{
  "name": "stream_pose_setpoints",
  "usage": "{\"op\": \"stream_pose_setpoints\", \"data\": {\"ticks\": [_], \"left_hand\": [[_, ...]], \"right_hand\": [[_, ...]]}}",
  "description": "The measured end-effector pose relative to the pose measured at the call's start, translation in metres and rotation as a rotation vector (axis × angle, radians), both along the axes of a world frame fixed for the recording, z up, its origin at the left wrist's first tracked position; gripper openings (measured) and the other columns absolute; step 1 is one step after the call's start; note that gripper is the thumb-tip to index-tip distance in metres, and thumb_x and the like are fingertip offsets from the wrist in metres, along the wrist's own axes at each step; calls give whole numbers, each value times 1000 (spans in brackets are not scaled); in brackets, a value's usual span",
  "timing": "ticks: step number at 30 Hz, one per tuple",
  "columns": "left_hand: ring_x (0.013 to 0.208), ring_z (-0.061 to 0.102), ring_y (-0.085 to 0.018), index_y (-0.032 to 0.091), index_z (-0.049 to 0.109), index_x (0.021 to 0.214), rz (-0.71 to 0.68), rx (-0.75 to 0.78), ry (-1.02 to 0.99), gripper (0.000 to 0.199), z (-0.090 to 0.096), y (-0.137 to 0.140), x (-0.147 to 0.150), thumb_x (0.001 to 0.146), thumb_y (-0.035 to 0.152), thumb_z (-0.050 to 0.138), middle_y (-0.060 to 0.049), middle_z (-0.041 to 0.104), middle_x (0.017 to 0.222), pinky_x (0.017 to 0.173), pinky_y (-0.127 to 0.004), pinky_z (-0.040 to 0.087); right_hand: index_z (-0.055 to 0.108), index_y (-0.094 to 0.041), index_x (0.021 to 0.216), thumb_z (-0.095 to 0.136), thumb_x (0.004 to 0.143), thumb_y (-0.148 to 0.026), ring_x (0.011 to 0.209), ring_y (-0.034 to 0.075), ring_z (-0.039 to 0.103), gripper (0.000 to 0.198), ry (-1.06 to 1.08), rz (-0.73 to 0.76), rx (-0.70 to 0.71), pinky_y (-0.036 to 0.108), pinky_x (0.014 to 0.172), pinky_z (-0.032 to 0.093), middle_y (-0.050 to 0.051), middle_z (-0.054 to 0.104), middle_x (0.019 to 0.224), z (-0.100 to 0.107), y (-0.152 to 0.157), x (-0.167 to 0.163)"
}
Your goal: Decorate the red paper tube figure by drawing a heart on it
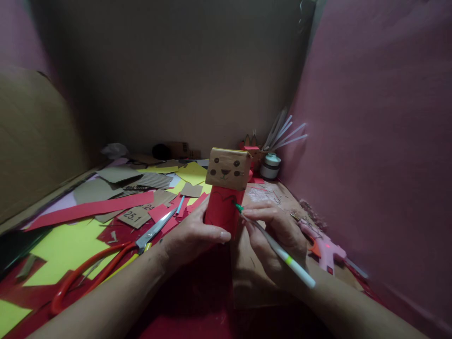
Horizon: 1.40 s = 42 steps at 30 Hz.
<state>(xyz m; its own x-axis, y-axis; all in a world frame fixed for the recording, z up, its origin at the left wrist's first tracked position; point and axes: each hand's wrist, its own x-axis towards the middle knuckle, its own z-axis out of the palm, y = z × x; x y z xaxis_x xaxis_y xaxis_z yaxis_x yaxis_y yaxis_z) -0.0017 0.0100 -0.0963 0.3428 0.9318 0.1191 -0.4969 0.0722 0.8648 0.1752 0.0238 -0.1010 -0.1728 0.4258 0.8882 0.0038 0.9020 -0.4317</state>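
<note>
A red paper tube figure (221,207) stands upright before me, topped by a brown cardboard head (226,169) with a drawn animal face. My left hand (192,230) wraps round its lower part, the thumb across the front. Between the fingers of my right hand (275,235) is a white-barrelled marker (282,254) with a green tip end and a yellow-green band. Its point touches or nearly touches the red front, where dark wavy lines are drawn. The far side of the tube and the left fingers behind it are hidden.
Orange-handled scissors (141,240) lie left among paper and cardboard scraps (120,174). A pink glue gun (325,247) rests at right on cardboard. Behind are a small white jar (270,165), white sticks (291,134) and another red figure (252,153). Walls enclose the back and right.
</note>
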Motion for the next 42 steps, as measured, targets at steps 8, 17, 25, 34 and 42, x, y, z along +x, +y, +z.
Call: {"op": "stream_pose_setpoints", "data": {"ticks": [8,17,25,34,42], "left_hand": [[75,71,-22,15,71,108,0,20,-8,49,2,2,2,61,7,81,-7,78,88,72,-31,54],[81,71,-22,14,73,103,8,41,33,43,1,1,2,62,9,81,-7,78,91,75,-31,54],[73,68,-21,16,68,101,80,-18,81,46,3,-2,1,59,12,84,-4,74,81,69,-31,51],[70,64,-19,15,69,95,83,30,137,38,5,0,1,59,14,81,-4,73,79,68,-31,49],[74,63,-21,16,65,97,89,1,167,45,2,1,1,56,18,83,-4,69,82,70,-33,48]], "right_hand": [[68,-24,108,60,91,-1,82,14,71,30,-25,-2,48,27,70,60,1,70,96,4,-1,0],[68,-26,108,61,92,-4,79,13,69,28,31,-42,-38,27,69,59,0,71,94,1,-1,-1],[68,-21,107,59,90,1,87,14,70,29,-30,-13,59,27,75,58,3,69,97,2,-1,-1],[67,-23,113,61,90,-2,86,15,71,32,4,-17,-26,31,78,57,2,69,100,-5,-1,0],[68,-19,108,58,90,1,81,13,67,28,-57,20,53,29,72,57,3,67,96,4,-4,0]]}}
